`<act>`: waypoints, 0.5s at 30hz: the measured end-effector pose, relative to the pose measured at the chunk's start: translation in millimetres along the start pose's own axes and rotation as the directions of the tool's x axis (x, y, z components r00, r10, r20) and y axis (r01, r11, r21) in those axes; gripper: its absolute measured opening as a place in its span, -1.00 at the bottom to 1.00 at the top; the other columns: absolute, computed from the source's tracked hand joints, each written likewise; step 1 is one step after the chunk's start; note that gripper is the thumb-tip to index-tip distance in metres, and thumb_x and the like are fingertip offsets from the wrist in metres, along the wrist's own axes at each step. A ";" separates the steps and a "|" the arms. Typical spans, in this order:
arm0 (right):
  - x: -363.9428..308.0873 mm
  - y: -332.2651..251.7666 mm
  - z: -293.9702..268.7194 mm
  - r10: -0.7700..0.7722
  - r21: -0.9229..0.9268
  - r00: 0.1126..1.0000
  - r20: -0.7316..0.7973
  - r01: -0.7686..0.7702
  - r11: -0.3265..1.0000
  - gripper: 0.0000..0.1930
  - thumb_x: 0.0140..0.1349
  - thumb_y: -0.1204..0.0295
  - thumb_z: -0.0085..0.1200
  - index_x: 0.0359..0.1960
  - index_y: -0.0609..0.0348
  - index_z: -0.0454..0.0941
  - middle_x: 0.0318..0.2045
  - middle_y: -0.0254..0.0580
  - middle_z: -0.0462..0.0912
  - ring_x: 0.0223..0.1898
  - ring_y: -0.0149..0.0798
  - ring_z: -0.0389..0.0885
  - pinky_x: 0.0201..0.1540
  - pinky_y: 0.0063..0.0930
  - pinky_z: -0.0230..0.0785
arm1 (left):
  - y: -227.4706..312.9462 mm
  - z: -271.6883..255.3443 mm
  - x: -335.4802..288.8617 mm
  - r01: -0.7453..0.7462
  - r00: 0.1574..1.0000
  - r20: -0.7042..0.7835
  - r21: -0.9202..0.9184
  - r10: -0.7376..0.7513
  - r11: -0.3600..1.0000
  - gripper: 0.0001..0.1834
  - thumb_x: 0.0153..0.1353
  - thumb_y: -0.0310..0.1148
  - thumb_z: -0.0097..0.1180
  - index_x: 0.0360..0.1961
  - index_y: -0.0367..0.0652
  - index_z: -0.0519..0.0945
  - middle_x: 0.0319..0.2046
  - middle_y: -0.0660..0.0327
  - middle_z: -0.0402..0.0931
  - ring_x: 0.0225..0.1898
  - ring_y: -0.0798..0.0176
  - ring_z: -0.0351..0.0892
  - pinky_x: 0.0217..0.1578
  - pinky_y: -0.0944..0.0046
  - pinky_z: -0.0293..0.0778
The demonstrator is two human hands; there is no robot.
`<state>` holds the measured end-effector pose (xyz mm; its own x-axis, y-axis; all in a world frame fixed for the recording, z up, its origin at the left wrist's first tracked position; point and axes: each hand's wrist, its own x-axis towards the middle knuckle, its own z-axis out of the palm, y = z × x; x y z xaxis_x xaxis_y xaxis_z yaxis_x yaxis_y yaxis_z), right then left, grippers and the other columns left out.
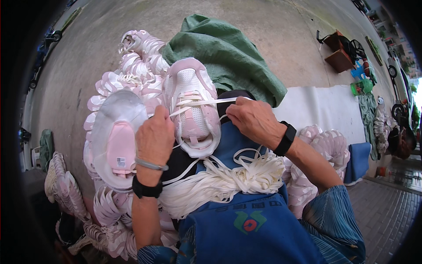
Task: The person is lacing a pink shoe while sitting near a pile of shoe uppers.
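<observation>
A pink and white sneaker (192, 118) rests on my lap, its toe pointing away from me. White laces run through its eyelets. My left hand (154, 136) is closed on one end of the shoelace (181, 110), just left of the shoe. On the other side, my right hand (253, 119) pinches the other lace end, which stretches taut across the tongue. A thick bundle of loose cream laces (228, 178) lies across my blue apron (246, 233), below the shoe. By my left wrist sits a clear round container (100, 145) with pink insoles (121, 147) in it.
Stacked pink and white shoe pieces (140, 66) pile up on the left, with more (323, 149) at the right. A green woven sack (224, 53) lies beyond the sneaker. A white sheet (316, 112) covers ground to the right, near a brown box (338, 53) and a folded blue cloth (357, 163).
</observation>
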<state>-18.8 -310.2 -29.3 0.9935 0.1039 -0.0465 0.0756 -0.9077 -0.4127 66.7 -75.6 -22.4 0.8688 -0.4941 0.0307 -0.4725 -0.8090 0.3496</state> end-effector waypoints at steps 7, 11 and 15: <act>-4.5 -16.3 -2.3 -0.121 -0.152 0.990 -0.068 0.110 0.982 -0.87 0.05 0.43 0.12 -0.41 0.20 0.50 -0.25 -0.13 0.41 -0.37 -0.12 0.56 -0.35 -0.28 0.39 | -7.5 -3.0 2.7 0.101 0.995 0.018 -0.282 -0.100 0.954 -0.83 0.20 -0.42 -0.02 -0.19 -0.22 0.48 -0.47 -0.02 0.58 -0.44 -0.04 0.58 -0.39 0.08 0.44; -0.9 -10.5 8.8 -0.182 -0.186 0.979 0.092 0.197 0.963 -0.87 0.02 0.47 0.11 -0.41 0.23 0.47 -0.23 -0.09 0.41 -0.35 -0.13 0.56 -0.34 -0.28 0.40 | -14.0 -22.1 -9.4 0.187 0.982 0.106 -0.531 -0.154 0.827 -0.76 0.24 -0.45 -0.03 -0.10 -0.33 0.47 -0.43 0.11 0.64 -0.45 0.29 0.58 -0.39 0.29 0.47; 0.8 -8.2 9.1 -0.236 -0.120 0.967 0.095 0.246 0.962 -0.92 0.07 0.51 0.05 -0.39 0.23 0.47 -0.27 -0.07 0.42 -0.36 -0.09 0.55 -0.33 -0.25 0.40 | -7.2 -10.1 -21.3 0.380 0.924 0.292 -0.778 -0.247 0.501 -0.79 0.27 -0.38 0.00 -0.17 -0.30 0.51 -0.42 0.26 0.58 -0.69 0.61 0.29 -0.71 0.61 0.22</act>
<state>-19.4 -299.0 -34.2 0.9349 0.3533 -0.0345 0.3277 -0.8963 -0.2988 53.1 -56.1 -16.1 0.8763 -0.3497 -0.3314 0.2084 -0.3450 0.9152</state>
